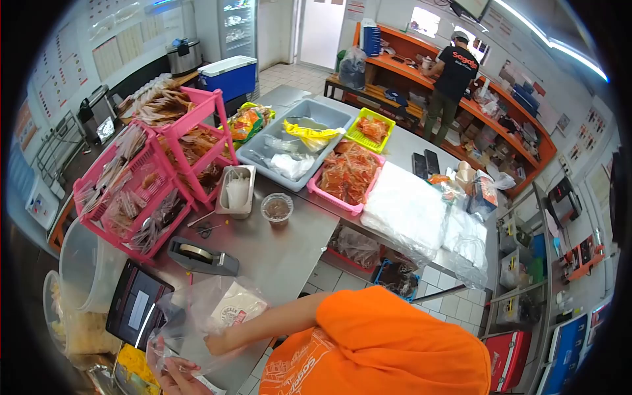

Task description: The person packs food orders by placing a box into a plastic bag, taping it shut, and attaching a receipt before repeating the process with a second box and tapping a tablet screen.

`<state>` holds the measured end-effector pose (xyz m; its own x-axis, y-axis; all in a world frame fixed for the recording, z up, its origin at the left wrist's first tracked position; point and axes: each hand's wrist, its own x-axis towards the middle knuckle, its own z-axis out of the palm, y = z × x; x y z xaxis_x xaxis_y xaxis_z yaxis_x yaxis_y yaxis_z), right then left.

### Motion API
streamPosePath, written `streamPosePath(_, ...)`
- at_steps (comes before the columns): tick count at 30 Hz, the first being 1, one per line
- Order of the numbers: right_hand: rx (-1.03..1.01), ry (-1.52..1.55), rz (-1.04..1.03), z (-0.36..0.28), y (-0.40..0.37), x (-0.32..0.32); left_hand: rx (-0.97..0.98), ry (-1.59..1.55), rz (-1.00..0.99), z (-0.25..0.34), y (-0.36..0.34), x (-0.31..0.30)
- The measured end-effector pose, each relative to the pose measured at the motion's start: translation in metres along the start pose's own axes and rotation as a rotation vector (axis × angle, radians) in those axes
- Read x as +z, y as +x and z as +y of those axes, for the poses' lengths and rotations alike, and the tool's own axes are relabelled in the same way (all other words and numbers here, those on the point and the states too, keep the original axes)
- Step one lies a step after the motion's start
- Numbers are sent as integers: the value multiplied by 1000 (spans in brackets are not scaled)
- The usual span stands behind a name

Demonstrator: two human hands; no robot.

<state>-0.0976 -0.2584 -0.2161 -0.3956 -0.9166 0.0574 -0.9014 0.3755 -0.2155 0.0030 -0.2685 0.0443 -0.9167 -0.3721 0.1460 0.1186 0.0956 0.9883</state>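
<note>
Touching clear bag [189, 307], lower left of frame, with right hand [220, 342] curled, left hand [178, 378] part-open; can't tell either's hold. Probably light, limp, slippery; best pinched at edge.

Pale walls [275, 36], tiled floor [283, 74], orange shelves [402, 66], tube light [577, 55]

Tape dispenser [214, 258] blocks ahead of the bag [191, 321], tablet [128, 297] apparently left; room lies forward-right.

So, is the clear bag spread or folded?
Spread. The clear bag looks wide and loose, its film reaching from the left hand past the right hand.
</note>
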Motion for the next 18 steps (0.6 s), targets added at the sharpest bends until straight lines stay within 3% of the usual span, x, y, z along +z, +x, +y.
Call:
streamPosePath(2, -84, -36, 184, 11, -40, -19, -17, 68, 51, 2, 4, -8)
streamPosePath(4, -109, -51, 300, 15, -93, -125, -41, 148, 76, 2, 8, -20)
streamPosePath(6, 334, -17, -192, 24, -119, -199, 36, 230, 117, -6, 13, -34)
streamPosePath(7, 387, -141, -22, 29, -140, -227, 31, 235, 118, -13, 17, -44)
streamPosePath(8, 401, -128, -57, 22, -160, -288, 67, 243, 88, -21, 19, -54)
streamPosePath(11, 314, 71, 274, 30, -220, -363, 143, 284, -18, -52, 27, -78)
streamPosePath(12, 269, 213, 394, 34, -235, -369, 150, 330, -72, -68, 27, -81)
streamPosePath(14, 266, 284, 431, 55, -252, -330, 154, 442, -235, -112, 20, -72)
streamPosePath(18, 302, 534, 530, 60, -218, -154, 256, 547, -453, -209, 0, -10)
